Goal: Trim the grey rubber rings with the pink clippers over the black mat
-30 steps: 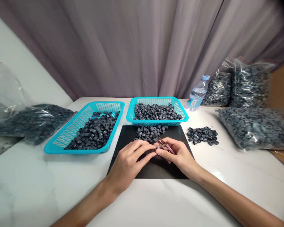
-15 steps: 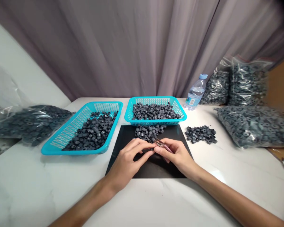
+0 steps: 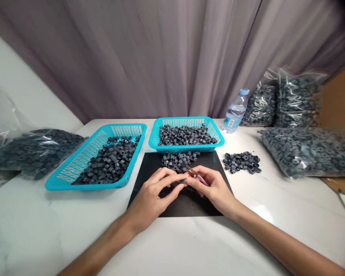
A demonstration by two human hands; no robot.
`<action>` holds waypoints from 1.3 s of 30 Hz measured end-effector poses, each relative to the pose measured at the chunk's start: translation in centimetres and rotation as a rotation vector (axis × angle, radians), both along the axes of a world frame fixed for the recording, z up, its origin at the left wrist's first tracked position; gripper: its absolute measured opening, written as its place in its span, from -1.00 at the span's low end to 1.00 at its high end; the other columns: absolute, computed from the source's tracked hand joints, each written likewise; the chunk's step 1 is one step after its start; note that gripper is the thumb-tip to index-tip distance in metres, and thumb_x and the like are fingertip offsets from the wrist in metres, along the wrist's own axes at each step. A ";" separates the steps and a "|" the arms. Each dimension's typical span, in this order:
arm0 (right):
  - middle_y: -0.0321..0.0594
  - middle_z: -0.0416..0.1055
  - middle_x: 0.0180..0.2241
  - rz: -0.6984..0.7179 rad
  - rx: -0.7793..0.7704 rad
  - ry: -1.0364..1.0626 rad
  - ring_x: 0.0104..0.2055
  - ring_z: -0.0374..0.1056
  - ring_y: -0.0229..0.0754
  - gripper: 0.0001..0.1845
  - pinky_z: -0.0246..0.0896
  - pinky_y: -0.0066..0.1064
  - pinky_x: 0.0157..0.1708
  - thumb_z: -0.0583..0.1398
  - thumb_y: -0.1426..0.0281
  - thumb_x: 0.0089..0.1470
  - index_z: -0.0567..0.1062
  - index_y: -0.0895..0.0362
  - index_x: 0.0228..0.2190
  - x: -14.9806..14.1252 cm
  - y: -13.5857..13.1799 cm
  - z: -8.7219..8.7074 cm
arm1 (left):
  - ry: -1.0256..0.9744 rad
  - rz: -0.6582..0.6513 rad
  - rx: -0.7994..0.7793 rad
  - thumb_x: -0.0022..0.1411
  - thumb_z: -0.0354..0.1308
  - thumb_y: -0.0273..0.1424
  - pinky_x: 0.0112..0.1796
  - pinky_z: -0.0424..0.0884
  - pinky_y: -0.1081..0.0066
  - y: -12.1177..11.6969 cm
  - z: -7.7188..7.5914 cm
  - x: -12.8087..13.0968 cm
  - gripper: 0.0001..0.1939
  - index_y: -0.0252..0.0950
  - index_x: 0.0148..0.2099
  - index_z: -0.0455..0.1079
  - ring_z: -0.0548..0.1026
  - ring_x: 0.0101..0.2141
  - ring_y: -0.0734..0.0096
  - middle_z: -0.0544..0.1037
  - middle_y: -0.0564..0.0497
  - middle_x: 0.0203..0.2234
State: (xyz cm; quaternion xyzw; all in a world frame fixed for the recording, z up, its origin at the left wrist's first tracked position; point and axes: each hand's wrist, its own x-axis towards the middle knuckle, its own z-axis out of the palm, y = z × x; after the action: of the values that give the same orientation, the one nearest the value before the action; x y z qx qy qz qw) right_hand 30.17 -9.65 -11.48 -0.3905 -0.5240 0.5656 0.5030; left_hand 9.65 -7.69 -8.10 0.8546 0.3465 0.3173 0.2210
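Observation:
Over a black mat (image 3: 186, 203), my two hands meet at the fingertips. My left hand (image 3: 156, 193) pinches a small dark grey ring-shaped piece (image 3: 183, 181) between thumb and index finger, most of it hidden. In my right hand (image 3: 211, 188) is a small metal hand tool (image 3: 194, 175) with a pinkish handle; its exact kind is hard to make out. The fingers are closed around the tool, whose end points up and left near the piece. Just beyond the hands lies a heap of loose grey ring pieces (image 3: 176, 161), on the mat's far part.
Grey pieces fill a blue basket (image 3: 186, 148) behind the mat and another blue basket (image 3: 87, 187) at left. A smaller pile (image 3: 241, 162) lies right of the mat. A water bottle (image 3: 235, 113), bags of pieces (image 3: 307, 151) at right and one bag (image 3: 51, 149) at left stand around.
The whole view has shifted slightly, so things sit a little further left. My hands keep nearly the same pose, with the tool's end turned slightly.

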 end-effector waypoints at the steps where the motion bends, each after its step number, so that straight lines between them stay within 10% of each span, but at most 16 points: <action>1: -0.31 0.45 -0.41 -0.003 0.001 0.000 -0.48 0.16 -0.32 -0.66 0.00 -0.47 -0.55 0.36 0.12 0.11 0.56 0.12 -0.23 0.0 0.0 0.0 | 0.003 -0.005 -0.004 0.38 0.16 -0.47 -0.11 0.46 0.43 0.0 0.1 0.0 -0.70 -0.07 0.09 0.49 0.50 -0.18 0.44 0.51 0.05 -0.15; 39: -0.31 0.43 -0.38 -0.004 0.007 -0.031 -0.34 0.29 -0.21 -0.67 0.20 -0.39 -0.29 0.35 0.09 0.10 0.54 0.09 -0.27 -0.2 -0.2 -0.1 | -0.159 0.034 -0.368 0.40 0.13 -0.29 -0.19 0.60 0.38 0.1 0.0 0.4 -0.81 -0.16 -0.01 0.50 0.64 -0.19 0.32 0.66 0.03 -0.20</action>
State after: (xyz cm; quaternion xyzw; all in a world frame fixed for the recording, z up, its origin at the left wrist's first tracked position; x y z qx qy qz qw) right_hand 29.98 -9.84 -11.56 -0.3985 -0.5330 0.5565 0.4974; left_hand 10.06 -7.61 -8.12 0.7660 0.3947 0.3190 0.3946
